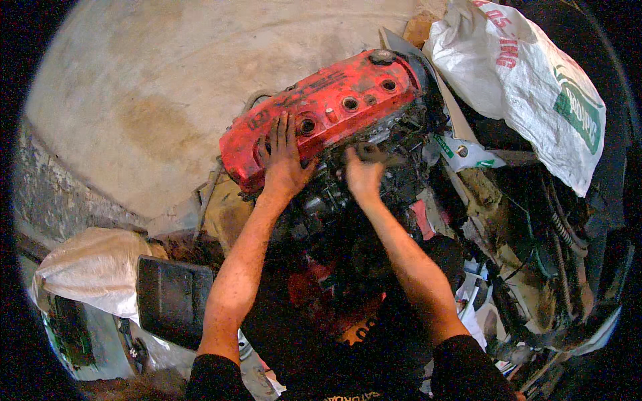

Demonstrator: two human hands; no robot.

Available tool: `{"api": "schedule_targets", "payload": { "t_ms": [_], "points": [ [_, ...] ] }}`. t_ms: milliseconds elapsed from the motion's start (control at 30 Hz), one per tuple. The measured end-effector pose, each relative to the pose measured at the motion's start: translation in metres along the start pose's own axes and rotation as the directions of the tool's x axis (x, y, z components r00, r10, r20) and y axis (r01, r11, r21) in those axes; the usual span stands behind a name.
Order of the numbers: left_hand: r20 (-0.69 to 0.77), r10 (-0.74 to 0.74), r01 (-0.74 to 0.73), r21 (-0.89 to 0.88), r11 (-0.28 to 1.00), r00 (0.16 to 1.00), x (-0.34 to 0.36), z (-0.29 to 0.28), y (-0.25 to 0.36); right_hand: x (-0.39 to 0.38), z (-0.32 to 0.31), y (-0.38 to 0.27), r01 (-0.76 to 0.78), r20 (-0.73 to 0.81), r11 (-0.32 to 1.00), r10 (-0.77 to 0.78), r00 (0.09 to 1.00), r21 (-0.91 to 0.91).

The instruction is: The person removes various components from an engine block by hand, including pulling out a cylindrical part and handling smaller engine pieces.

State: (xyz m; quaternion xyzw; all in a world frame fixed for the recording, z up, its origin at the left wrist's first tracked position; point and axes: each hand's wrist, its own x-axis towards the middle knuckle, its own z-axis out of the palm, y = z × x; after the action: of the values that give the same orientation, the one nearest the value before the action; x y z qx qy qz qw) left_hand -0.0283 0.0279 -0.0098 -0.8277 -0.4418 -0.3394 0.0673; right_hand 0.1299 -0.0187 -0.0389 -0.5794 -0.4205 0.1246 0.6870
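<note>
A red valve cover (328, 100), grimy and scuffed, tops a dark, greasy engine (334, 194) in front of me. Along it runs a row of round holes, with a dark round cap (382, 57) at its far right end. My left hand (286, 160) lies on the cover's near left part, fingers stretched out and apart, holding nothing. On the engine's near side, just below the cover, my right hand (365, 172) is curled, its blackened fingers blurred. Whatever those fingers grip is hidden among the dark engine parts.
Behind the engine is a stained pale wall (154, 87). A white printed sack (521, 80) bulges at the far right, above piled scrap and hoses (562, 227). At lower left stand a black tray-like panel (175, 301) and a plastic-wrapped bundle (93, 271).
</note>
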Motion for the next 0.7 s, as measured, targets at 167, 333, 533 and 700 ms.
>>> {"api": "schedule_targets", "payload": {
  "t_ms": [167,333,533,700],
  "points": [
    [0.032,-0.031,0.030,0.039,0.999,0.999,0.002,-0.003,0.014,0.001,0.006,0.039,-0.143,0.135,0.862,0.087,0.987,0.487],
    [0.015,-0.030,0.029,0.063,0.998,0.999,-0.001,-0.006,0.007,0.011,-0.006,0.018,0.420,0.107,0.790,-0.420,0.901,-0.446],
    [0.008,-0.016,0.015,0.064,0.998,1.000,0.004,-0.004,0.011,0.001,0.005,0.015,-0.016,0.036,0.998,0.019,0.999,-0.067],
    [0.050,-0.044,0.042,0.035,0.998,0.998,0.000,-0.008,0.010,-0.002,-0.001,-0.003,0.012,0.066,0.994,-0.004,0.998,-0.106]
  ]
}}
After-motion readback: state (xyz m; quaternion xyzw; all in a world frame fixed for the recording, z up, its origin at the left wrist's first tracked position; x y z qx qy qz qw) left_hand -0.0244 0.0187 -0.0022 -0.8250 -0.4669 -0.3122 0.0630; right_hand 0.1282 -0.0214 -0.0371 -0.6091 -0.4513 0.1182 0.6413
